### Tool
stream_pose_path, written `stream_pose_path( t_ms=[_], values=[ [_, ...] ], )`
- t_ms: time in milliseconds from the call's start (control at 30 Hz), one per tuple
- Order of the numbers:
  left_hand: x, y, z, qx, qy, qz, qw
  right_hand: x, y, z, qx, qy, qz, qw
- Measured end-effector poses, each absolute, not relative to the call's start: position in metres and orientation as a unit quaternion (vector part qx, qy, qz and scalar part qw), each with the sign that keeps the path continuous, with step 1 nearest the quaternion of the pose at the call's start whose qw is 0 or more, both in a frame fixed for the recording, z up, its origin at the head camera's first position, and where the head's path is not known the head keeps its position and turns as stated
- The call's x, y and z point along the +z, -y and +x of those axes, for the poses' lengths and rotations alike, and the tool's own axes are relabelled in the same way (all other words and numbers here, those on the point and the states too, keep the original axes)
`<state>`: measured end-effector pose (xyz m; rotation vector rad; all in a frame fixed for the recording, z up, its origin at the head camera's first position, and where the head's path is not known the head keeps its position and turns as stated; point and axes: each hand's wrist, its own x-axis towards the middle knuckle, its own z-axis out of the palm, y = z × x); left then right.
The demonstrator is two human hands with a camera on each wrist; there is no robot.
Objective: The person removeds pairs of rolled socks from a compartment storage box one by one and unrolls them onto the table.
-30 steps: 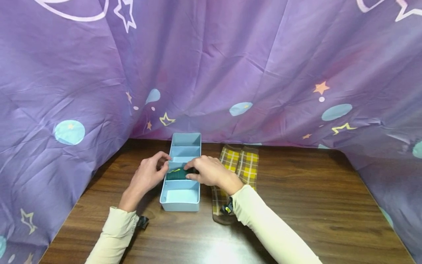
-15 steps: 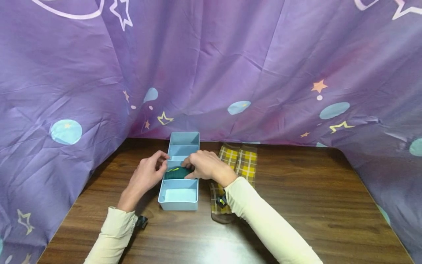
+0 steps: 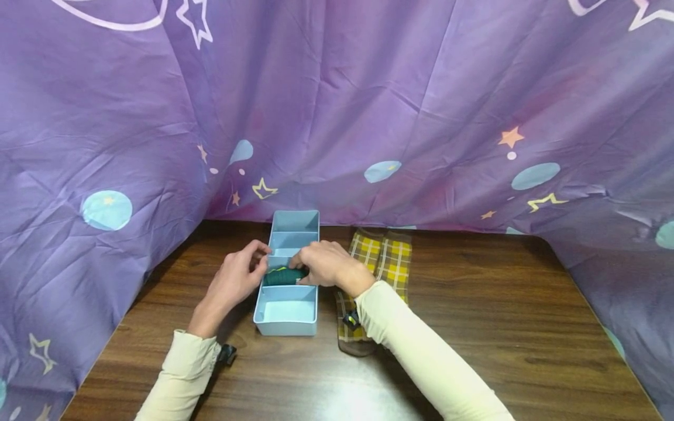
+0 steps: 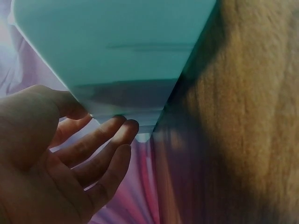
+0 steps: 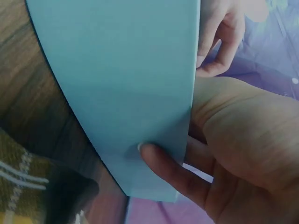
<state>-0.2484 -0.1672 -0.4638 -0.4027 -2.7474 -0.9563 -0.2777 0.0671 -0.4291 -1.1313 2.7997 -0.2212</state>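
And the bundle (image 3: 281, 277) has turned a little, its yellow mark now tipped toward the far side, just left of the right hand's fingertips, while the left hand (image 3: 237, 273) has barely shifted! It lies under the right hand (image 3: 329, 266), in the second compartment from the near end of the box (image 3: 286, 328). That right hand is pinching the bundle's right end, by the look of it: thumb on the near side, bent fingers on the far side, another finger down the box's outer wall. The left hand curves loosely at the box's left edge; whether it pinches there, I cannot tell. Below the right wrist, on the tabletop (image 3: 500, 327), lie the plaid socks (image 3: 395, 260).

How does it handle? Soft cloth, I'd judge: light, squashy, nothing to break, little slip, though apt to unroll. Best hold: across the roll, thumb near and fingers far, squeezing gently. The box looks stiff and light, easily nudged, so a steadying left hand at its edge suits.
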Motion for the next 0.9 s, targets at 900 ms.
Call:
stream_pose_path(
  t_ms=[900],
  values=[
    [-0.479, 0.179, -0.258, -0.405, 0.903, -0.142, 0.025, -0.433, -0.078, -0.268, -0.113, -0.917, -0.381, 0.024]
  ],
)
